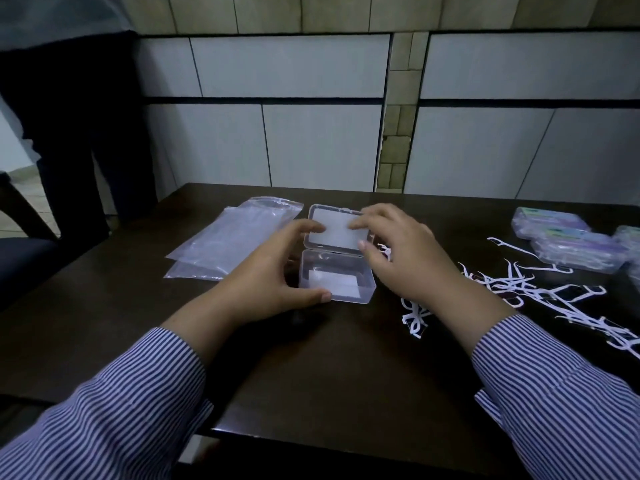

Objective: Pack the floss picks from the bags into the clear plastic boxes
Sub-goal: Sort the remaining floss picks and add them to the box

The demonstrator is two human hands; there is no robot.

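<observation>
You're looking at a small clear plastic box (337,278) sitting open in the middle, its hinged lid (337,230) lying flat behind it, nothing showing inside. Loose white floss picks (540,294) are sprawling in a tangled heap to the right, a few more (414,317) lying just beside the box. Flat, clear zip bags (232,237) are resting overlapped to the left. Filled clear boxes (568,240) are sitting far right.

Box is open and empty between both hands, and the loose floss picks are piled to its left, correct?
Not quite. The head view shows the loose floss picks piled to the right of the open, empty box; the empty bags lie to its left. Both hands do flank the box.
</observation>
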